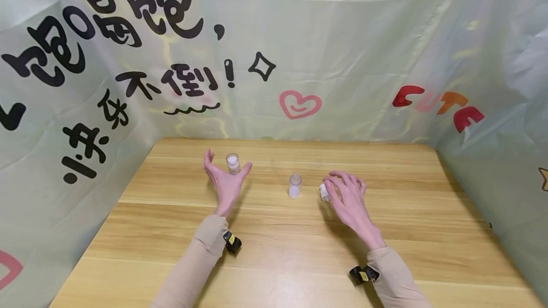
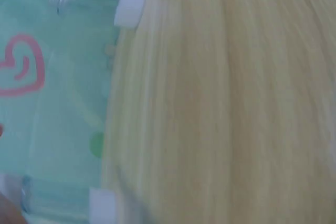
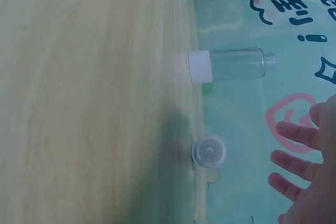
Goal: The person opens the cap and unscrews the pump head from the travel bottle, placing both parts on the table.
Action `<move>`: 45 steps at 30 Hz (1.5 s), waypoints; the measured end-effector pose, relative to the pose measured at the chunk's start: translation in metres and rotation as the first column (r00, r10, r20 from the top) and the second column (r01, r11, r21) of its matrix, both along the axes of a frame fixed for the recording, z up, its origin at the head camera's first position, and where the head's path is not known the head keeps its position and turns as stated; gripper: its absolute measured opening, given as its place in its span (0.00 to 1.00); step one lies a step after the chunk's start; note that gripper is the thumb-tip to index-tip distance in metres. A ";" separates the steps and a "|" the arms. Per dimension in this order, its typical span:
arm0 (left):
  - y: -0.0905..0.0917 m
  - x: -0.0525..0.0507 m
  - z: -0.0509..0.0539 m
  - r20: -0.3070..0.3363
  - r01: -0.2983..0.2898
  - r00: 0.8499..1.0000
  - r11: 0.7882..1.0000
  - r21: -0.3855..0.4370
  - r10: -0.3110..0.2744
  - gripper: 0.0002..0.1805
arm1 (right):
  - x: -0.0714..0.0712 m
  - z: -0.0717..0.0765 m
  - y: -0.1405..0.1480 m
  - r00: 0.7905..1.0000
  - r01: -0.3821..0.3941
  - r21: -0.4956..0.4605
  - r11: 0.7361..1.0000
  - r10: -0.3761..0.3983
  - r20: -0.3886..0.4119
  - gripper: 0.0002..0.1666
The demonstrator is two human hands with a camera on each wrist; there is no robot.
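At the back left of the table stands a small clear bottle (image 1: 233, 164) with a white base and a whitish top. My left hand (image 1: 226, 185) is spread in front of it, thumb to its right and fingers to its left, without a visible grip. A second clear bottle (image 1: 294, 186) stands upright near the middle; its bare threaded neck (image 3: 270, 62) shows in the right wrist view. To its right a white cap (image 3: 209, 151) lies on its side, hollow end toward the right wrist camera. Over that cap my right hand (image 1: 348, 199) hovers with fingers apart, partly hiding it.
The wooden table (image 1: 274, 251) ends at a printed cloth backdrop (image 1: 342, 61), which also rises along both sides. A clear rim (image 3: 223, 220) peeks in at the bottom of the right wrist view; what it belongs to is cut off. Both wrists wear black cameras.
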State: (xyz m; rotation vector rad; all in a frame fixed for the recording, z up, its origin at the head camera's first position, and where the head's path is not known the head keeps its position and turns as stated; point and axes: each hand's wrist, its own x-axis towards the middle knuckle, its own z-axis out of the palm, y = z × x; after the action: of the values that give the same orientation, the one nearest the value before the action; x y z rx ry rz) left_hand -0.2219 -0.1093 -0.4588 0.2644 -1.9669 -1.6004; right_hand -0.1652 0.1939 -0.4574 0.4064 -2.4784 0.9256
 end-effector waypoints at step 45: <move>-0.002 0.019 -0.019 0.248 0.461 0.852 0.885 0.058 -0.460 0.20 | 0.003 0.003 -0.006 0.997 -0.063 -0.046 0.997 0.065 0.043 0.17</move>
State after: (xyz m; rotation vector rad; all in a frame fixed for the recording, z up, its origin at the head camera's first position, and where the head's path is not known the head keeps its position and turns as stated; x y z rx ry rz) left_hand -0.2027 -0.1110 -0.4782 -0.0141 -2.3639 -1.9378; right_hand -0.1622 0.1881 -0.4546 0.4577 -2.4927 1.0239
